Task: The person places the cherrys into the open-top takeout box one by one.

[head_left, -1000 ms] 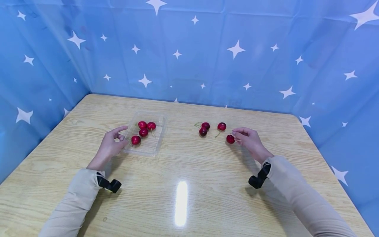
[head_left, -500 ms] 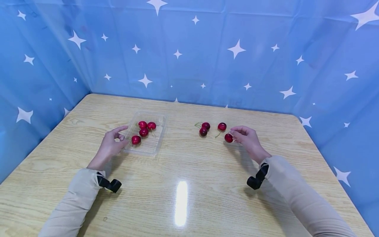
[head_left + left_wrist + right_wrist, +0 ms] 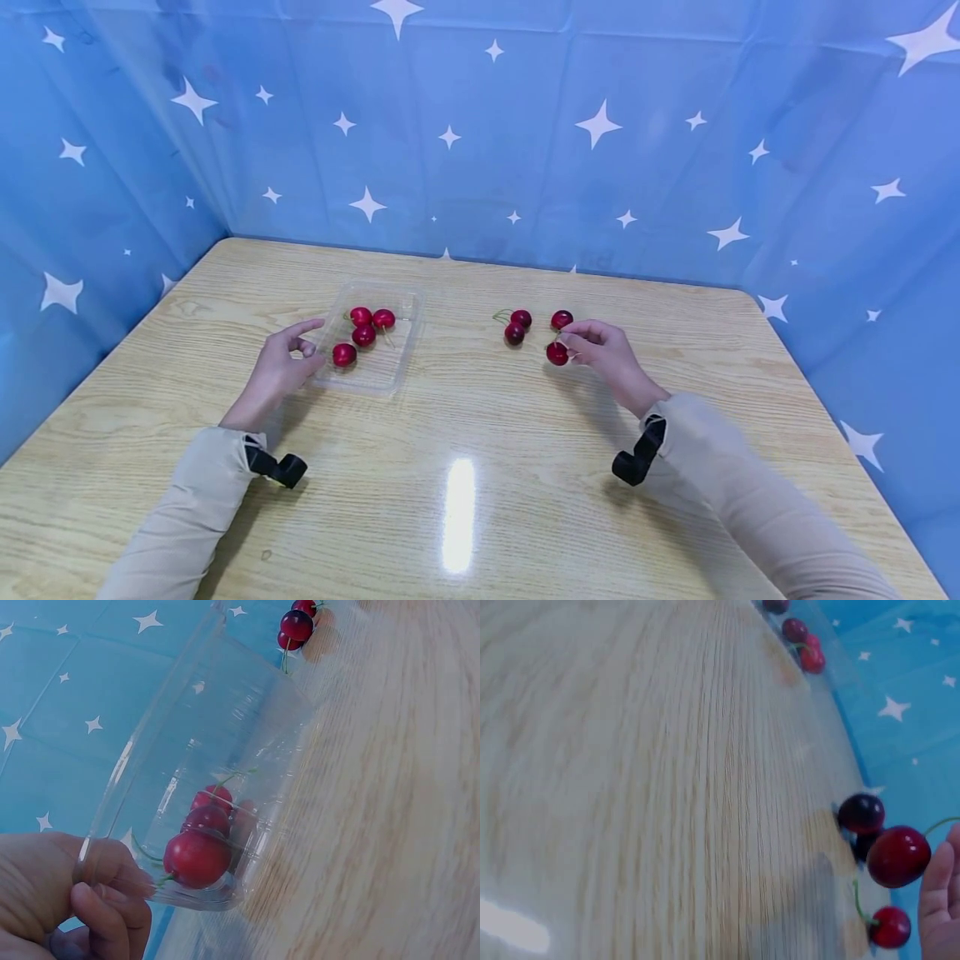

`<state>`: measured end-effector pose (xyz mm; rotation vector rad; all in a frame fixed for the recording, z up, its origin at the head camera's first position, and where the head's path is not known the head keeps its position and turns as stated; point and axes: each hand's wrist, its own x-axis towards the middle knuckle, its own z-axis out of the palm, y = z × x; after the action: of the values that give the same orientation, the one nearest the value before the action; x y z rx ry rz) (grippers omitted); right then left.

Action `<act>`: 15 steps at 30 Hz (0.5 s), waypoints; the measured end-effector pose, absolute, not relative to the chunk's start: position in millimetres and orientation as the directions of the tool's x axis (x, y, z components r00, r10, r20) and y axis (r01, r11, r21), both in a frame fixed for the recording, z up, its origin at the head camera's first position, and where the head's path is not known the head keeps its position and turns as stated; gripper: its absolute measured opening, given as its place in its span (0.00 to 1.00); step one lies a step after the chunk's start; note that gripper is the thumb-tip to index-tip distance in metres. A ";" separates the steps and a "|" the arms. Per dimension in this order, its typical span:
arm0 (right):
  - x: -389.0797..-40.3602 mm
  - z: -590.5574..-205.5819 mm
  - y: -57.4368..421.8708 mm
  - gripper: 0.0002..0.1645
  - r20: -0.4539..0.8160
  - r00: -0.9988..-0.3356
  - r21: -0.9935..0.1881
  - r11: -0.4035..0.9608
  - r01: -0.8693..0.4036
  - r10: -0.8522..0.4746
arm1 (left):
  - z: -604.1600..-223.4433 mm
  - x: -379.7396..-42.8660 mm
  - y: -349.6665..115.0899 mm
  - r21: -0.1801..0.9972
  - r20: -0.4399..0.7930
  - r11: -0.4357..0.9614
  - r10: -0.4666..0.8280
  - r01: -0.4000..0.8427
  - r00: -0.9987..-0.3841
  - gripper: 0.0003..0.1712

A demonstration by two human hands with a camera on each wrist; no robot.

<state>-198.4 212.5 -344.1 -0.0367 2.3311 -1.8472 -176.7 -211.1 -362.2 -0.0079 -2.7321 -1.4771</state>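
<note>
Right hand (image 3: 606,354) moved left, holding 1 cherry (image 3: 557,355).

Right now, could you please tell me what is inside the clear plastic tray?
Inside the clear tray are four red cherries: three clustered, and one nearer the left hand. The spots beneath them are covered, so anything there cannot be seen.

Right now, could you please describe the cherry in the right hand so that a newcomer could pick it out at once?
On the wooden table, go right of the clear plastic tray to three loose cherries. Beside them is the right hand, holding one red cherry. Only that one is in a hand; its three neighbours lie on the table.
</note>
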 end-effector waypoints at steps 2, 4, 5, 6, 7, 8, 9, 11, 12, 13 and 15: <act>-197.2 -343.2 207.6 0.22 -0.115 -0.985 -0.972 0.217 0.086 -0.125 | -361.8 -176.6 -211.1 0.837 0.031 0.547 -0.013 0.018 -0.999 0.31; -196.4 -342.0 202.1 0.20 -0.118 -0.985 -0.975 0.203 0.091 -0.127 | -361.4 -176.5 -211.2 0.837 0.030 0.547 -0.012 0.019 -0.999 0.31; -196.0 -341.4 199.3 0.20 -0.119 -0.984 -0.976 0.196 0.093 -0.130 | -361.2 -176.3 -211.3 0.838 0.031 0.546 -0.010 0.020 -0.999 0.31; -195.6 -340.7 196.5 0.20 -0.122 -0.983 -0.977 0.191 0.096 -0.134 | -361.0 -176.3 -211.4 0.838 0.032 0.546 -0.009 0.022 -0.999 0.31; -195.0 -339.9 193.5 0.21 -0.124 -0.982 -0.978 0.185 0.098 -0.139 | -360.9 -176.2 -211.5 0.838 0.034 0.545 -0.008 0.024 -0.999 0.31; -194.4 -339.1 190.6 0.22 -0.126 -0.982 -0.978 0.182 0.098 -0.144 | -361.0 -176.1 -211.6 0.838 0.036 0.544 -0.007 0.026 -0.999 0.31; -194.0 -338.4 187.8 0.22 -0.125 -0.981 -0.979 0.181 0.097 -0.150 | -361.1 -176.1 -211.7 0.840 0.039 0.542 -0.006 0.029 -0.999 0.31; -193.1 -337.1 182.5 0.24 -0.127 -0.979 -0.980 0.173 0.098 -0.162 | -361.7 -176.1 -212.0 0.842 0.046 0.538 -0.002 0.037 -0.999 0.31; -192.8 -336.5 179.9 0.24 -0.127 -0.978 -0.981 0.168 0.099 -0.166 | -362.2 -176.2 -212.0 0.843 0.049 0.536 -0.001 0.041 -0.999 0.31; -192.7 -335.9 177.4 0.23 -0.124 -0.977 -0.983 0.158 0.097 -0.171 | -362.5 -176.2 -212.1 0.844 0.053 0.534 0.001 0.045 -0.999 0.31; -193.0 -334.5 172.7 0.21 -0.123 -0.976 -0.985 0.139 0.098 -0.179 | -363.1 -176.2 -212.3 0.845 0.058 0.533 0.002 0.051 -0.998 0.31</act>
<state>-193.0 172.7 -334.5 -0.0792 2.2018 -1.9312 -176.2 -212.3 -363.1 -0.0467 -2.7060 -1.4941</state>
